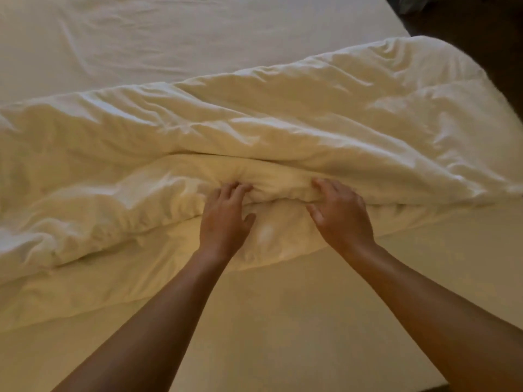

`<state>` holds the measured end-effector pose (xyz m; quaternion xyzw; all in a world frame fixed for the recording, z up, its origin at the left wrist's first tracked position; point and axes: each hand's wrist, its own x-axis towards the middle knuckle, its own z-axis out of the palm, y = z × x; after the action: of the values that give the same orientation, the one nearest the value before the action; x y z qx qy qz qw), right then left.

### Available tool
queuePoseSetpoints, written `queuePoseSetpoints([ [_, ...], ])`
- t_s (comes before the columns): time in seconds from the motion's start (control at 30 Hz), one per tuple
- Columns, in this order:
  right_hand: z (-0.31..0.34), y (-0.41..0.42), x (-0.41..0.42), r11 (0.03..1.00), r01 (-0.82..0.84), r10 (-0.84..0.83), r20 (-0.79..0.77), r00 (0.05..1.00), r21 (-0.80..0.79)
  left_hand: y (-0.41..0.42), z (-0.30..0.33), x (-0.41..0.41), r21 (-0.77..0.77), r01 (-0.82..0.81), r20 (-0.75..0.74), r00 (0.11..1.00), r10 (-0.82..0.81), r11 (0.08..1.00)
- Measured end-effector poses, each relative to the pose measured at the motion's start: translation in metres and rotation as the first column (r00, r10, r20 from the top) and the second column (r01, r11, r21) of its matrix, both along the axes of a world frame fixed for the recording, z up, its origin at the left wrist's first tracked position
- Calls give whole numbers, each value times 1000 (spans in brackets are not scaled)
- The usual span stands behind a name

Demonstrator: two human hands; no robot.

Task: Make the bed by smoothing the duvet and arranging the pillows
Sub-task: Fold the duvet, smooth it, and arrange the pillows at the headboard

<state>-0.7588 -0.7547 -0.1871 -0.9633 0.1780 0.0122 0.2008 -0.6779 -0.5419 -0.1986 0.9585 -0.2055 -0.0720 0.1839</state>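
Observation:
A white duvet (pixel 283 123) lies bunched and folded over itself in a thick band across the middle of the bed. Its near edge forms a rolled fold in front of me. My left hand (pixel 226 216) grips that fold, fingers curled over the top and thumb beneath. My right hand (pixel 339 213) grips the same fold a little to the right, fingers curled over the fabric and thumb under it. No pillows are in view.
The bare fitted sheet (pixel 283 321) covers the mattress in front of the duvet, and more sheet (pixel 169 38) shows beyond it. A dark floor (pixel 481 32) lies past the bed's right edge at the top right.

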Motion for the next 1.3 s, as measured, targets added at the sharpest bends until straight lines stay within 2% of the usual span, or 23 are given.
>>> queuePoseSetpoints([
  [0.13,-25,-6,6,998,-33,30,-59,998,-61,2,-22,11,138,48,24,998,-52,989],
  [0.2,-32,-9,9,992,-50,44,-59,997,-117,1,-24,20,130,37,31,999,-42,991],
  [0.3,-28,-15,16,981,-60,48,-68,997,-185,2,-21,33,51,5,-51,999,-2,999],
  [0.33,-24,-19,20,985,-51,40,-71,997,-166,3,-20,35,35,0,-76,997,3,999],
  [0.4,-10,-25,28,1000,-13,12,-47,999,-23,7,-15,36,23,-5,-93,996,7,1000],
  [0.5,16,-27,27,983,-35,19,93,996,179,12,-4,33,22,14,-35,999,-14,1000],
  [0.6,36,-25,5,968,-151,103,236,966,200,16,15,27,-47,46,56,997,-43,998],
  [0.67,37,-26,-14,970,-186,140,268,953,155,21,30,15,-77,65,105,993,-57,995],
  [0.77,24,-26,-37,974,-205,181,205,962,101,37,40,-14,-40,100,140,986,-94,994],
  [0.9,2,-16,-57,969,-244,241,113,964,20,53,24,-56,40,139,56,988,-141,990],
  [1.1,1,-17,-74,979,-193,203,215,955,-68,48,18,-72,-4,44,96,994,-43,999],
  [1.2,-6,-17,-84,977,-201,206,72,976,-75,53,2,-84,154,92,87,991,-106,984],
  [1.3,0,-16,-73,979,-203,205,-44,978,33,51,-2,-85,262,106,-6,994,-108,959],
])
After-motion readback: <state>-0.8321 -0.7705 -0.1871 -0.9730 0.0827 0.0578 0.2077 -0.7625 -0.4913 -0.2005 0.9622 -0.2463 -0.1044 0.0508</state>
